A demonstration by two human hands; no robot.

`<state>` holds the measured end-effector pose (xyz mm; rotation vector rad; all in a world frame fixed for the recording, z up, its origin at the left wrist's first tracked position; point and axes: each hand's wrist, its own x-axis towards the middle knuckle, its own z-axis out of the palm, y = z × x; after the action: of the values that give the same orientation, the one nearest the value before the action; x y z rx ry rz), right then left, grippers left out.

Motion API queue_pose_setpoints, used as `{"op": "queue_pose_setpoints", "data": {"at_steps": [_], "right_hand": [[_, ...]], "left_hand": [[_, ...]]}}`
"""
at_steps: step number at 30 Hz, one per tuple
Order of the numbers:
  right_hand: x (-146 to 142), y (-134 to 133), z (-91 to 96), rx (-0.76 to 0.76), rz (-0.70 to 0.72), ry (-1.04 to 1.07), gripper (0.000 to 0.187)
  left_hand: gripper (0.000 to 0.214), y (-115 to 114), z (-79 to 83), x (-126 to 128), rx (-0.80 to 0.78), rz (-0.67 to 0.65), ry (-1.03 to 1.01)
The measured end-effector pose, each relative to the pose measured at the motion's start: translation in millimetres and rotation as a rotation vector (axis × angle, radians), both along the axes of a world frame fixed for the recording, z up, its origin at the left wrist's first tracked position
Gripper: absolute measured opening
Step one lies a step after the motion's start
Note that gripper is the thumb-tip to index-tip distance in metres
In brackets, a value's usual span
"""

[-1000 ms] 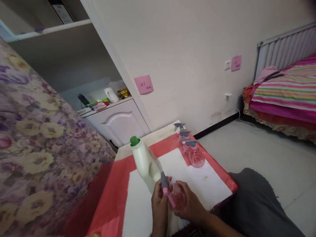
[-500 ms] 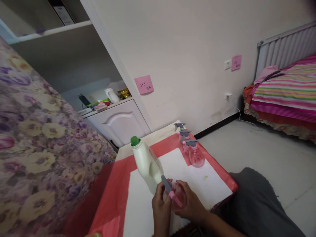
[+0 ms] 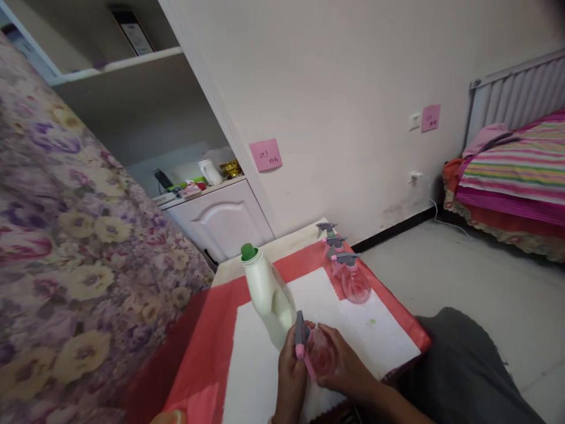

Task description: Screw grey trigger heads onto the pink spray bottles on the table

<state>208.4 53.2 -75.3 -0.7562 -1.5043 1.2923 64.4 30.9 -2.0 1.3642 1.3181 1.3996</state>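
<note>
A clear pink spray bottle with a grey and pink trigger head is held between both hands, tilted over the white sheet. My left hand is closed around the trigger head. The round body sits in the grip of my right hand. Just beyond my left hand stands a large pale green jug with a green cap. Farther right, another pink spray bottle stands on the table, with more trigger heads lined up behind it.
The low table has a red cover and a white sheet on top. To the left hangs a floral curtain beside a cabinet. A bed stands at the right. An orange-green item shows at the bottom edge.
The trigger head in my left hand has turned relative to the bottle, its pink nozzle now pointing more toward me. The whole view has shifted slightly.
</note>
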Motion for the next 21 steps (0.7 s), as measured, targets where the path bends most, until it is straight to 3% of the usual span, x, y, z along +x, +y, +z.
{"op": "queue_pose_setpoints", "data": {"at_steps": [3, 7, 11, 17, 21], "right_hand": [[15.4, 3.9, 15.8, 0.035, 0.014, 0.027, 0.076], [28.7, 18.2, 53.5, 0.168, 0.006, 0.004, 0.044], [21.8, 33.1, 80.6, 0.152, 0.207, 0.053, 0.037], [4.8, 44.4, 79.9, 0.023, 0.476, 0.217, 0.055], [1.9, 49.3, 64.5, -0.036, 0.504, 0.28, 0.056]], "left_hand": [[0.051, -0.6, 0.5, 3.6, 0.009, -0.011, -0.004], [0.051, -0.8, 3.4, 5.6, 0.022, -0.017, 0.016], [0.048, -2.0, 1.3, 2.9, -0.001, 0.012, 0.071], [0.053, -2.2, -3.8, -2.8, -0.022, 0.023, 0.093], [0.051, -1.8, -4.7, -2.0, -0.015, 0.03, 0.082]]}}
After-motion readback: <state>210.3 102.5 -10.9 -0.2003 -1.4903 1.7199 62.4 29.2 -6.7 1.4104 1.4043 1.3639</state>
